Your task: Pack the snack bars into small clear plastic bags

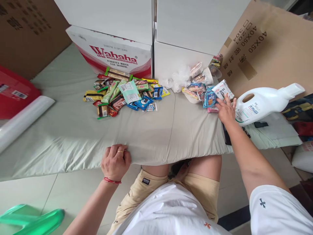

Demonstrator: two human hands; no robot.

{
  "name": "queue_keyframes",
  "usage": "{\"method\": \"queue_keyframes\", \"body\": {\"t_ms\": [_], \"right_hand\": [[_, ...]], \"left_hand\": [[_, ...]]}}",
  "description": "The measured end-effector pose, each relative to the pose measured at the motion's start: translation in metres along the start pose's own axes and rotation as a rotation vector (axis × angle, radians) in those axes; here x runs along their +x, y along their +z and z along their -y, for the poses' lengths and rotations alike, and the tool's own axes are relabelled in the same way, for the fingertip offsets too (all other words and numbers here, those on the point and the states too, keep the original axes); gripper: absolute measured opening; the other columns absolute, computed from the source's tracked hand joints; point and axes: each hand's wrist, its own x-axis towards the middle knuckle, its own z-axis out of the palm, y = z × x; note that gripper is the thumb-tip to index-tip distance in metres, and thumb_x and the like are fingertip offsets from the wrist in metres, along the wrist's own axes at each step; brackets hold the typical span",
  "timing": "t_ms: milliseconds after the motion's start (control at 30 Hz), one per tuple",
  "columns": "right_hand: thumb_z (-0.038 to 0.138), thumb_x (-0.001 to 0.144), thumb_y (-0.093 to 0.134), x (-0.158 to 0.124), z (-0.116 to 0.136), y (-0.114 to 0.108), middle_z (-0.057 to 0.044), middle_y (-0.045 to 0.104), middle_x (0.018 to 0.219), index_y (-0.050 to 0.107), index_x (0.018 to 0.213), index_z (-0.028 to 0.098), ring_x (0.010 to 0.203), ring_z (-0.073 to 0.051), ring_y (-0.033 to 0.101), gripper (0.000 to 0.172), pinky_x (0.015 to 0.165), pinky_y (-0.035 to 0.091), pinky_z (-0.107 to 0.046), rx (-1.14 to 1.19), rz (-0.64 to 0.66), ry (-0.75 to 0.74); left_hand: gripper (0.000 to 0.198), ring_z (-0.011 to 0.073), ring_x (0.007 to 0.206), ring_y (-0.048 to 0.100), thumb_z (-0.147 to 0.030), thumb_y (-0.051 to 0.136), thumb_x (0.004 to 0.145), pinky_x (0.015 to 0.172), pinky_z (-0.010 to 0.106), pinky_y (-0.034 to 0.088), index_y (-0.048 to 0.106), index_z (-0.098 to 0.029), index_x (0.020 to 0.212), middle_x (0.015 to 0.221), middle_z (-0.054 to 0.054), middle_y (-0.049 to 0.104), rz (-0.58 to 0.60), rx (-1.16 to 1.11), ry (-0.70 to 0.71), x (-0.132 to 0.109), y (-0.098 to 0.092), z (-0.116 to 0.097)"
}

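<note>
My left hand (114,160) is closed on the near edge of a pale green mat (73,130), fingers curled over the fold. Far to the right, my right hand (226,109) rests with fingers stretched out flat on a small cluster of snack packets (210,98), fingertips touching a white packet (222,89). A larger heap of wrapped snacks (122,94) lies further back at the middle of the mat, apart from both hands.
A Wahaha carton (114,55) and white boxes (195,29) stand behind the snacks. A white jug (264,102) lies on its side at the right. A dark phone (226,135) peeks under my right forearm. Red box (12,91), plastic roll (22,120) left; green stool (31,220).
</note>
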Motion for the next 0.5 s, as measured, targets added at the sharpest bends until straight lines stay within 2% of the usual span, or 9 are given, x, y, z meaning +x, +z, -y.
{"method": "queue_keyframes", "body": {"t_ms": [67, 133, 233, 300, 367, 500], "right_hand": [[0.012, 0.092, 0.046, -0.001, 0.007, 0.000, -0.010, 0.065, 0.139, 0.075, 0.094, 0.020, 0.153, -0.034, 0.025, 0.029, 0.123, 0.013, -0.066, 0.057, -0.091, 0.057], [0.015, 0.090, 0.047, -0.003, 0.023, 0.000, -0.015, 0.067, 0.131, 0.074, 0.093, 0.019, 0.145, -0.035, 0.035, 0.027, 0.119, 0.028, -0.060, 0.103, -0.223, 0.163], [0.025, 0.093, 0.052, -0.004, 0.057, -0.004, -0.019, 0.061, 0.128, 0.071, 0.113, 0.016, 0.128, -0.034, 0.050, 0.029, 0.109, 0.044, -0.052, 0.144, -0.351, 0.270], [0.032, 0.094, 0.055, -0.003, 0.078, -0.007, -0.020, 0.056, 0.133, 0.064, 0.128, 0.016, 0.124, -0.032, 0.054, 0.039, 0.103, 0.048, -0.047, 0.173, -0.300, 0.236], [0.034, 0.095, 0.055, -0.001, 0.092, -0.006, -0.019, 0.054, 0.136, 0.060, 0.134, 0.018, 0.123, -0.032, 0.057, 0.043, 0.099, 0.051, -0.045, 0.202, -0.191, 0.172], [0.027, 0.092, 0.055, 0.001, 0.093, 0.008, -0.018, 0.061, 0.127, 0.069, 0.119, 0.017, 0.113, -0.033, 0.062, 0.032, 0.099, 0.052, -0.049, 0.283, -0.054, 0.163]], "left_hand": [[0.014, 0.0246, 0.081, 0.062, -0.011, 0.060, 0.082, 0.068, 0.032, 0.046, 0.068, -0.021, 0.088, 0.089, 0.007, 0.073, -0.005, -0.005, 0.002, 0.000, 0.001, 0.000], [0.015, 0.0247, 0.080, 0.062, -0.010, 0.061, 0.081, 0.068, 0.033, 0.047, 0.068, -0.021, 0.088, 0.089, 0.007, 0.073, -0.009, -0.010, 0.003, -0.001, 0.003, 0.000], [0.015, 0.0256, 0.081, 0.063, -0.011, 0.060, 0.080, 0.069, 0.034, 0.047, 0.069, -0.021, 0.087, 0.089, 0.007, 0.073, 0.001, -0.032, -0.025, -0.003, 0.004, 0.000], [0.014, 0.0259, 0.082, 0.064, -0.013, 0.059, 0.080, 0.069, 0.035, 0.047, 0.069, -0.022, 0.084, 0.088, 0.007, 0.073, 0.034, -0.093, -0.093, -0.002, 0.002, 0.001], [0.014, 0.0243, 0.081, 0.065, -0.016, 0.056, 0.082, 0.070, 0.035, 0.048, 0.069, -0.023, 0.082, 0.087, 0.006, 0.072, 0.096, -0.241, -0.223, 0.004, -0.005, 0.000], [0.012, 0.0185, 0.074, 0.064, -0.027, 0.058, 0.082, 0.066, 0.031, 0.050, 0.068, -0.022, 0.085, 0.087, 0.003, 0.069, 0.240, -0.677, -0.583, 0.045, -0.013, -0.015]]}}
